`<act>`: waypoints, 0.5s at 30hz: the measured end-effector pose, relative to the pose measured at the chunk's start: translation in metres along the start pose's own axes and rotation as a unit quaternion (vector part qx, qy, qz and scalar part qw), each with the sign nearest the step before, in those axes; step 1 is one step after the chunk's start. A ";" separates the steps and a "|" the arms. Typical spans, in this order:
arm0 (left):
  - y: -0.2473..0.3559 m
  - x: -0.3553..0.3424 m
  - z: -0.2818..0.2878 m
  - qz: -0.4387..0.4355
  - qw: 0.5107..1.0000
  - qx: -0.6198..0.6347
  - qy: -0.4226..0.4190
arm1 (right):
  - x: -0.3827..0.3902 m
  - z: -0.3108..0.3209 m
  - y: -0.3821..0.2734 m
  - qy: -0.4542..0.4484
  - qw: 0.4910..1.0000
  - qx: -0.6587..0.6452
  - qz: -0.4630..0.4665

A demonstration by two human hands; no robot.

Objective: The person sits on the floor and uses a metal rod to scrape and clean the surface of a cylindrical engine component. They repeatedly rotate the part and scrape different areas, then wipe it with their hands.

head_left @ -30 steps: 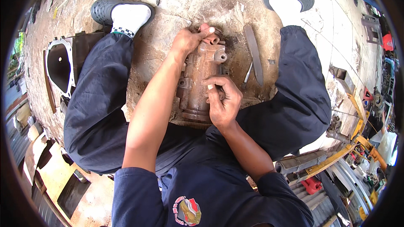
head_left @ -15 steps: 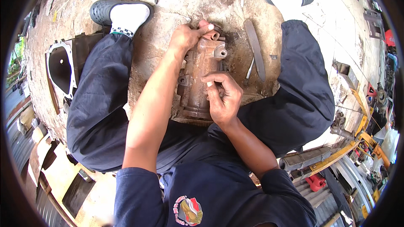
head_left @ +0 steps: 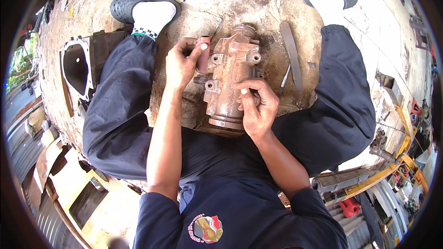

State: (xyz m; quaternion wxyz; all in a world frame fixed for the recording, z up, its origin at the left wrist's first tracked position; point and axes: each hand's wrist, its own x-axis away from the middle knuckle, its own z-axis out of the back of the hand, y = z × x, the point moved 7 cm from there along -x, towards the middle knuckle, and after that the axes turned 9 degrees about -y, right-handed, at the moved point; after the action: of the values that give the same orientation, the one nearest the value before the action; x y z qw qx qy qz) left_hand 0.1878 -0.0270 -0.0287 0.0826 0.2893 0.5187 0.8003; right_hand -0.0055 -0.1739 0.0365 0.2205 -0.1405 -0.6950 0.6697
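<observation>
One hollow metal box [head_left: 108, 50] sits farthest left, well apart from the left hand [head_left: 181, 67] and beyond the left leg [head_left: 121, 106], probably set there to be out of the way. The left hand pinches a reddish roll [head_left: 203, 61] between thumb and fingers, a grip that seems to suit something so light. Just right of the roll, the rusty metal casing [head_left: 226, 80] lies on the ground between the two hands, its long body pointing away from the person; the bent legs presumably leave both hands easy reach to it. The right hand [head_left: 259, 108] is at the casing's right side, near the lower end, fingers curled, perhaps to steady it; whether it pinches anything small, I cannot tell. Right of this hand and farther from the body, a thin rod [head_left: 286, 77] and a flat bar [head_left: 290, 55] lie side by side, apparently within reach.
</observation>
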 end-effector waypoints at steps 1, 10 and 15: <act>-0.003 0.001 0.003 -0.018 0.997 0.078 -0.006 | 0.001 0.000 0.002 0.000 1.000 -0.015 -0.005; -0.004 -0.013 -0.023 0.088 0.993 0.004 -0.076 | 0.000 0.000 0.001 -0.005 1.000 -0.017 -0.001; -0.007 -0.025 -0.034 0.069 0.994 -0.073 -0.039 | 0.001 0.000 0.003 0.003 1.000 -0.011 -0.012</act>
State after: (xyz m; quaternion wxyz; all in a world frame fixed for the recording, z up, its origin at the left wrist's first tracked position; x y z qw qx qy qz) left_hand 0.1882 -0.0614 -0.0547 0.0685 0.3486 0.4343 0.8278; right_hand -0.0065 -0.1731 0.0337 0.2289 -0.1363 -0.7034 0.6590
